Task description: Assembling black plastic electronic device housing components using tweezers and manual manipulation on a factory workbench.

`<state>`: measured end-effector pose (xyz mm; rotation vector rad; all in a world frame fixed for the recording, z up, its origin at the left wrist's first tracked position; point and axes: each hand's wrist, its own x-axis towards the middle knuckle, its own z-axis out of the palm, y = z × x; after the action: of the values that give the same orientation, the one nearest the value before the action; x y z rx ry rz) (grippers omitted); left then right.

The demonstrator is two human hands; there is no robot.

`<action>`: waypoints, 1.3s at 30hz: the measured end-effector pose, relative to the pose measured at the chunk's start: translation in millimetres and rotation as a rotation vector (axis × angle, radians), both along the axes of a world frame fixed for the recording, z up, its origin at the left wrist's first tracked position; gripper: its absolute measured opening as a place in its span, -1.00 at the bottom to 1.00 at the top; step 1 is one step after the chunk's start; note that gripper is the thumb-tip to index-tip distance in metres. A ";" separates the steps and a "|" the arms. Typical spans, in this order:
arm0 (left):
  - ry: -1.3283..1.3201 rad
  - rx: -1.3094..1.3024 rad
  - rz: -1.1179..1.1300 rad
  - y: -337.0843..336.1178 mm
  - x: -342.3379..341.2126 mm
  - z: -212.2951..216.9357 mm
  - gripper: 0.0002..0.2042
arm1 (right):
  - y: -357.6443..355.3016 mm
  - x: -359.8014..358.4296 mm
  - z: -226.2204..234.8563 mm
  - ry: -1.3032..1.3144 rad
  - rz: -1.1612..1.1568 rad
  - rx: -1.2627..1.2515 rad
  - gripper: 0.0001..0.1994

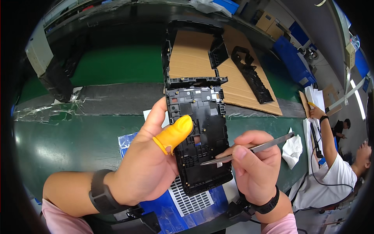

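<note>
Black plastic frame (212,134) is held up over the counter (89,134), nr its near edge, gripped at its L side by the L hand (144,163), w/ thumb, capped by a yellow finger cot (175,132), laid on its face. Tweezers (270,143) are pinched b/w thumb & fingers of the R hand (255,167), tips at the frame's lower part, nr a small pale patch (219,165); whether anything is nipped in them can't be told. White sheet w/ black oblongs (193,201) is seen below, on blue film (167,220) at the near edge. Step in hand is prob. fine placing or adjusting w/ the tips; next move calls for frame held steady & light, well-aimed tip contact.
</note>
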<state>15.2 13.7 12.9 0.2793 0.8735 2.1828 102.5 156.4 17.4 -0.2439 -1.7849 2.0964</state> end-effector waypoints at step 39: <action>0.396 -0.010 0.281 -1.3 -44.7 -14.5 -0.29 | -1.7 3.5 -7.5 0.101 0.083 -0.098 -0.82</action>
<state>-29.5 12.4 -1.6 0.6326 1.2012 2.4234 106.0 154.7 9.9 -0.0898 -1.6634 2.2150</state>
